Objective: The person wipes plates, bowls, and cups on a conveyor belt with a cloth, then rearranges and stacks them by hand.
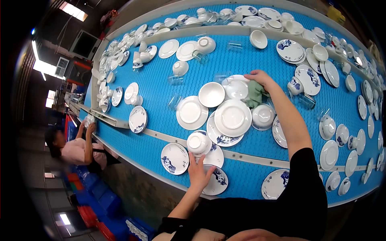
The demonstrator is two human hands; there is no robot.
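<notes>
My right hand (260, 80) is closed on a green cloth (255, 94), beside a white plate (236, 87) and an upturned bowl (263, 116). Near the belt's front edge my left hand (198, 172) has its fingers apart, the fingertips at the rim of an upturned white bowl (199, 142). Under and beside that hand lie patterned plates, one at its left (174, 159) and one at its right (216, 180). Between my hands a white plate (233, 118) rests on a blue-patterned plate (222, 136). Behind it stands an upright white bowl (212, 94).
The blue belt (157, 84) carries many plates, bowls and clear glasses. A metal divider rail (257, 159) crosses its near side, and a raised wall runs along the far side. At the left a co-worker (82, 149) holds a dish. Blue crates (100, 193) stand below.
</notes>
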